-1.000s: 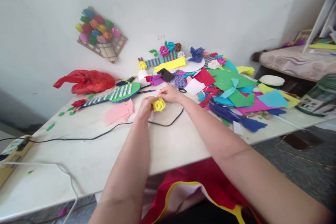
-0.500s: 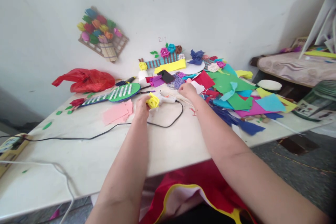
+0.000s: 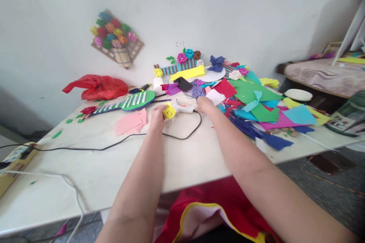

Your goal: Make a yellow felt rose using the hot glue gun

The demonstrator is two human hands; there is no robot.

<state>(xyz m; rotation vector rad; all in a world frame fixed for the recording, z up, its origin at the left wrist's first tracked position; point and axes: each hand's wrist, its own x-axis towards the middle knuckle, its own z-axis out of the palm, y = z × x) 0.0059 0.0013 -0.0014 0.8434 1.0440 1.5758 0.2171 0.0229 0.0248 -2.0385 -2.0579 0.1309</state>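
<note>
My left hand [image 3: 157,115] pinches a small yellow paper rose [image 3: 169,111] just above the white table [image 3: 114,167]. My right hand [image 3: 203,104] reaches past it and closes round the handle end of a white glue gun [image 3: 183,108], which lies with its nozzle pointing at the rose. The gun's black cord [image 3: 182,136] loops back over the table to the left. Pink paper pieces [image 3: 130,120] lie left of my left hand.
A heap of coloured paper sheets [image 3: 256,102] covers the right of the table. A green and white paper craft [image 3: 128,102], a red plastic bag [image 3: 97,87] and paper flowers [image 3: 185,59] lie at the back. A flower basket craft [image 3: 115,38] hangs on the wall. A power strip [image 3: 15,155] is at far left.
My right hand left the yellow rose, reached right toward the paper heap, then came back onto the glue gun. My left hand kept the rose, moving it slightly left.
</note>
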